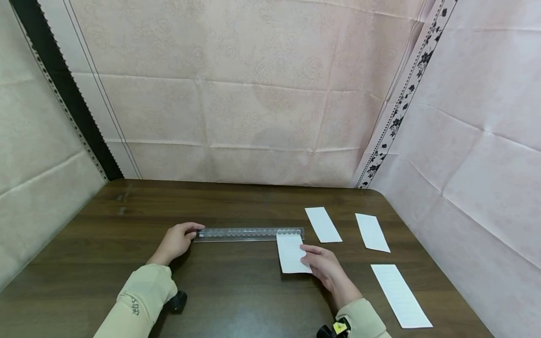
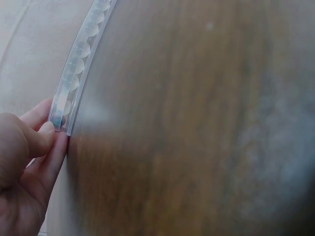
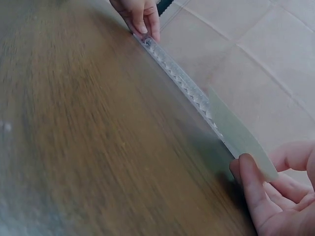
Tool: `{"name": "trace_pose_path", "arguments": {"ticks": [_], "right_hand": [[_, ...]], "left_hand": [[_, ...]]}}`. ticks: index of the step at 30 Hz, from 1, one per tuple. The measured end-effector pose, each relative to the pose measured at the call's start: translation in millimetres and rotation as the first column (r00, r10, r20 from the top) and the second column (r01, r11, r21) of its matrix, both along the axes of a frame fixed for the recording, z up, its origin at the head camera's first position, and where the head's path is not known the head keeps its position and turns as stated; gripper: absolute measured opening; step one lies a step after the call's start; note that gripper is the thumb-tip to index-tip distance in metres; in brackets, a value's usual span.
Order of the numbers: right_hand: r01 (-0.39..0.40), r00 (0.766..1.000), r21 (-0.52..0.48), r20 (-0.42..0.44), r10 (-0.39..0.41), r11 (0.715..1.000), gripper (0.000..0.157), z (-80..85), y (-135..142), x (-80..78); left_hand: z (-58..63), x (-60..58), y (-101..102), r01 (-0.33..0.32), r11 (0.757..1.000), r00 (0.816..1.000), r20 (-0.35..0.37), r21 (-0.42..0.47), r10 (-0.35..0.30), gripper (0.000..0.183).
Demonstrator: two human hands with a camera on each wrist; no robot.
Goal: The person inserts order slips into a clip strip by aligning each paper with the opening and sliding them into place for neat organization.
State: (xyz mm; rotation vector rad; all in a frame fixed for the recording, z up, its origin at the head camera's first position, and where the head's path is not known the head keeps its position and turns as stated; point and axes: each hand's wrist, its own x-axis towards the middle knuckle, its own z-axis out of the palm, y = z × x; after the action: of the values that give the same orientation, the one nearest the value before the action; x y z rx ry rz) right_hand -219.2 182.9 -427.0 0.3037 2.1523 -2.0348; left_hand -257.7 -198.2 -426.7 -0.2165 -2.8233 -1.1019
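Note:
A clear plastic ruler (image 1: 241, 234) with a scalloped pattern lies across the wooden table. My left hand (image 1: 177, 241) pinches its left end between thumb and fingers, which the left wrist view shows close up on the ruler (image 2: 78, 69). Toward the other end, a white paper slip (image 1: 291, 256) overlaps the ruler with its far edge. My right hand (image 1: 323, 267) pinches this slip by its near right side. In the right wrist view the thumb and fingers hold the paper slip (image 3: 236, 130), its far part beside the ruler (image 3: 179, 81).
Two plain paper slips (image 1: 323, 225) (image 1: 373, 233) lie at the back right of the brown table (image 1: 127, 220). A longer lined paper strip (image 1: 400, 296) lies nearer, right of my right hand. Pale patterned cloth (image 1: 262, 94) hangs behind and on both sides.

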Motion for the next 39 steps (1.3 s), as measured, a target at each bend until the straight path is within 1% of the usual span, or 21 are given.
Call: {"name": "trace_pose_path", "arguments": {"ticks": [5,11,23,33,39], "right_hand": [[0.013,1.0,-0.019,-0.025,-0.013,1.0,0.037,0.0,2.9,1.9],[0.031,0.998,-0.061,-0.052,-0.034,0.998,0.039,-0.7,8.3,2.6],[0.077,0.994,-0.153,-0.061,-0.087,0.985,0.038,-0.4,21.2,5.2],[0.145,0.982,-0.173,-0.096,-0.163,0.974,0.038,-2.2,25.1,5.2],[0.21,0.968,-0.169,-0.099,-0.229,0.963,0.038,-2.5,25.9,2.0]], "left_hand": [[0.2,0.9,-0.2,0.001,1.0,1.0,-0.006,0.003,-0.001,0.027],[0.0,1.6,-0.9,-0.004,1.0,1.0,-0.012,0.009,0.004,0.027],[0.4,2.2,0.0,-0.001,1.0,1.0,-0.003,0.01,0.001,0.027],[1.0,2.8,0.2,0.004,1.0,1.0,-0.013,0.009,-0.004,0.027],[1.5,3.3,0.6,0.007,1.0,1.0,-0.024,0.005,-0.007,0.027]]}}
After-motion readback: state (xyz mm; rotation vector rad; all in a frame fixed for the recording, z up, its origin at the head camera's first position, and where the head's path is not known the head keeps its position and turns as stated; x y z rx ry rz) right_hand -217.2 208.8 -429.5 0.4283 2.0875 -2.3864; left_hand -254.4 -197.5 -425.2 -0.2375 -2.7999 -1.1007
